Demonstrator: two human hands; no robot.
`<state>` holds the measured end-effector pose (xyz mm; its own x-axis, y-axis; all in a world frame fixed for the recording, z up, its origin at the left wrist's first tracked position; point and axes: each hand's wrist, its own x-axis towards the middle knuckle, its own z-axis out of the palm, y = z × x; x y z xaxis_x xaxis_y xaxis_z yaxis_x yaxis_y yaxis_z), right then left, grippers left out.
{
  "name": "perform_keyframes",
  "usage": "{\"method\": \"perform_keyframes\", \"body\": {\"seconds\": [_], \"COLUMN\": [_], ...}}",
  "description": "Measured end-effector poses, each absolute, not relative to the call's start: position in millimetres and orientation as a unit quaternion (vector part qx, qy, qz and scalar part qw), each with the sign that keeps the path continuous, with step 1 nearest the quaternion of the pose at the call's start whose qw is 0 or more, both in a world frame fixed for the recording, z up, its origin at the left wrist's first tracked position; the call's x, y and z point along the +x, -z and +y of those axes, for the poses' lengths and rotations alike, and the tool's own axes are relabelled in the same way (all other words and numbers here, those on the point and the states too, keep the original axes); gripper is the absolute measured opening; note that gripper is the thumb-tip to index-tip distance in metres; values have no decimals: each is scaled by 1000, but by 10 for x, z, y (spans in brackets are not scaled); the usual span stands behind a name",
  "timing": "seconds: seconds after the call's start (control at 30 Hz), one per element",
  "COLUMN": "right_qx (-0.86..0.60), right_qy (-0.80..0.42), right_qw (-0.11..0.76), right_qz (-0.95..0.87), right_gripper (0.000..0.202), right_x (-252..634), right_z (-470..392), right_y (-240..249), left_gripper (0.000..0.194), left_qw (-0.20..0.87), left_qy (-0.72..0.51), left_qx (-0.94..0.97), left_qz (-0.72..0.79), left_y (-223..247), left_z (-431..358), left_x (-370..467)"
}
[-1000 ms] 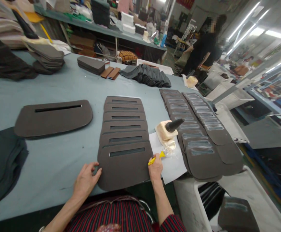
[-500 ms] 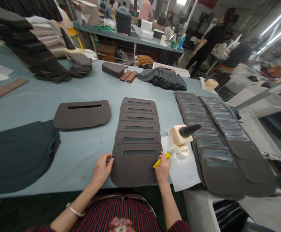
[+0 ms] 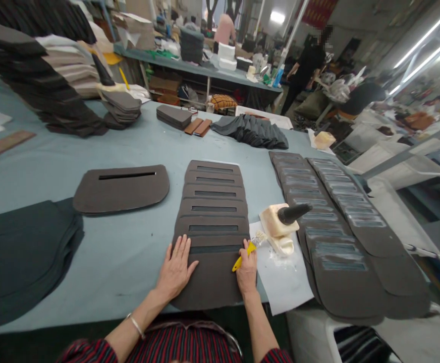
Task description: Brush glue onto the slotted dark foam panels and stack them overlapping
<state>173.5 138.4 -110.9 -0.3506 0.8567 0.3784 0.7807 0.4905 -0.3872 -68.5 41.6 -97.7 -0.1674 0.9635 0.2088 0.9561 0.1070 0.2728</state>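
In front of me lies a fanned row of dark brown panels [image 3: 208, 287], each with a long slot near its upper edge. My left hand [image 3: 175, 269] rests flat on the left side of the nearest panel, fingers stretched out. A yellow-handled brush [image 3: 242, 257] is gripped in my right hand [image 3: 247, 272], at the right edge of the same panel. The brush's bristles, coated in something whitish, point up and right. Beyond them a cream-coloured block-shaped container [image 3: 275, 221] with a black cone-shaped piece stands on a white sheet [image 3: 280, 277].
Two more fanned rows of slotted panels [image 3: 350, 297] lie at the right. A single slotted panel [image 3: 123, 191] and a dark green stack [image 3: 23, 257] are on the left. Farther back are a crumpled grey pile [image 3: 252, 130] and brown strips [image 3: 198, 126]. Other people stand in the background.
My left hand has moved from beside the panel's left edge onto its surface and flattened out. The nearest panel has slid up slightly over the one behind. My right hand still holds the brush.
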Motion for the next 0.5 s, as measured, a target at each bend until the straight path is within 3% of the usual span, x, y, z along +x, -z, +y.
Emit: {"method": "perform_keyframes", "body": {"seconds": [0.5], "right_qx": [-524], "right_qy": [-111], "right_qw": [346], "right_qz": [-770], "right_gripper": [40], "right_x": [1757], "right_z": [1412], "right_y": [1331], "left_gripper": [81], "left_qw": [-77], "left_qy": [-177], "left_qx": [644], "left_qz": [740], "left_y": [1157], "left_z": [423], "left_x": [-760]}}
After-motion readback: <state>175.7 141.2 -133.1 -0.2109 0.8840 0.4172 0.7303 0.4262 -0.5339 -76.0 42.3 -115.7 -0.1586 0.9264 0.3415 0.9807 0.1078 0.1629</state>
